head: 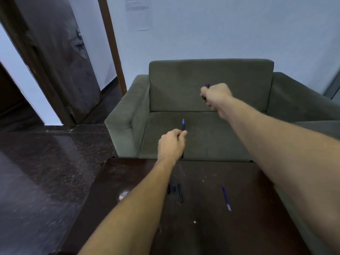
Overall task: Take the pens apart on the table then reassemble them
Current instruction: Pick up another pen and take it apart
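Observation:
My left hand (172,144) is closed around a dark pen body (183,124) with a blue tip that sticks up past my fingers, held beyond the far edge of the table. Higher and further out, my right hand (217,96) is closed on a dark pen piece (207,86) in front of the armchair back. On the dark table (202,227) lie three short dark pen parts (174,191) side by side, partly behind my left forearm. A thin blue refill (226,196) lies to their right.
A green armchair (165,85) stands right behind the table. A dark door (60,57) and its brown frame are at the left, above a glossy dark floor (46,162). The wall behind is white with a paper sheet (138,13).

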